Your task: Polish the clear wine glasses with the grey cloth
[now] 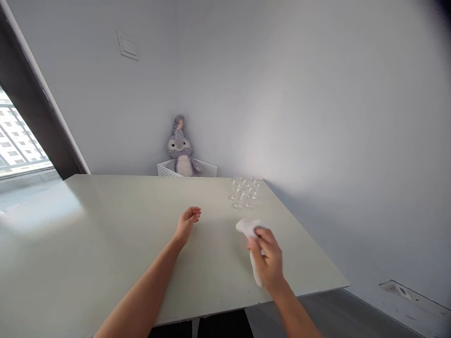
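My right hand (269, 258) grips a crumpled white cloth (246, 227) over the front right part of the table. One end of the cloth bunches out past my fingers, while another hangs down below the palm. Holding nothing, my left hand (187, 224) is over the middle of the table with its fingers loosely curved and apart. Beyond both hands, a group of several clear stemmed glasses (237, 192) stands upright near the far right corner. The glasses overlap one another, so their exact arrangement is hard to make out.
The pale table (123, 234) ends at a right edge beside the grey wall (317, 94). Behind its far edge, a grey plush rabbit (179, 145) sits in a white perforated basket (207, 170). A window (21, 136) lies at the left.
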`<state>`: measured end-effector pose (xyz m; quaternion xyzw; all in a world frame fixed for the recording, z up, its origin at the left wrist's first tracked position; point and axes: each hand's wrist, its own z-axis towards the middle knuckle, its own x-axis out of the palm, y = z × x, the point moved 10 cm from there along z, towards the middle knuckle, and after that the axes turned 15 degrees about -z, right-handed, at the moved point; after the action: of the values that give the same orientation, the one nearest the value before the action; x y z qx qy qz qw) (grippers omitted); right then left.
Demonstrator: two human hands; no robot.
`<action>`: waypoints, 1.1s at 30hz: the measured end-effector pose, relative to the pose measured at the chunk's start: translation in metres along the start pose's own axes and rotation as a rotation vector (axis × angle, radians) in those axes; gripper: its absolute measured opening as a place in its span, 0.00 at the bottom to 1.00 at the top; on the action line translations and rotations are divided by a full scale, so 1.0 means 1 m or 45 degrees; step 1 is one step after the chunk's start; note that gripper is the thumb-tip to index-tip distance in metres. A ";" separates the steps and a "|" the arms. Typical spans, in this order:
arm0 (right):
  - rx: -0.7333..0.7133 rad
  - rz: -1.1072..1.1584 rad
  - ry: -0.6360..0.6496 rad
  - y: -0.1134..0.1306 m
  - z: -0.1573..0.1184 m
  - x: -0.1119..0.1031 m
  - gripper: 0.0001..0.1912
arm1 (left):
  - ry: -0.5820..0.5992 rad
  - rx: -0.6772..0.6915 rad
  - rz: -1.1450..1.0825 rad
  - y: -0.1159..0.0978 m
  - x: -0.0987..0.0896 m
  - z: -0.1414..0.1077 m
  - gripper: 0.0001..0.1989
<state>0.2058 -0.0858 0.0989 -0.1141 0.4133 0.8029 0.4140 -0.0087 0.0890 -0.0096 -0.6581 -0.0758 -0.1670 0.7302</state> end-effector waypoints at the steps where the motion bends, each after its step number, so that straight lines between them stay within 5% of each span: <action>1: -0.126 -0.113 0.128 0.015 0.005 0.015 0.14 | -0.035 0.011 -0.019 0.000 -0.004 0.001 0.11; 4: -0.397 -0.248 0.656 0.044 -0.001 0.075 0.13 | -0.195 0.051 -0.047 -0.001 -0.021 0.004 0.12; 6: -0.465 -0.283 0.850 0.045 -0.010 0.101 0.15 | -0.326 0.076 -0.051 -0.002 -0.036 0.004 0.12; 13: -0.491 -0.731 0.918 -0.030 -0.016 0.151 0.23 | -0.613 0.211 -0.035 -0.018 -0.061 -0.004 0.11; 18: -0.501 -0.825 1.009 -0.064 0.008 0.196 0.28 | -0.406 0.422 0.182 -0.042 -0.014 -0.024 0.11; 23: -0.351 -0.905 1.058 -0.084 0.054 0.243 0.30 | 0.243 0.746 0.581 -0.049 0.071 -0.061 0.12; 26: -0.235 -0.955 1.099 -0.097 0.078 0.266 0.30 | 0.519 0.934 0.709 -0.046 0.101 -0.082 0.15; 33: -0.111 -0.999 1.109 -0.103 0.121 0.311 0.30 | 0.280 1.140 0.851 -0.055 0.090 -0.084 0.20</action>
<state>0.1072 0.2154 -0.0467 -0.5950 0.4388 0.4850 0.4672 0.0471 -0.0108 0.0617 -0.2513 0.1495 0.0539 0.9548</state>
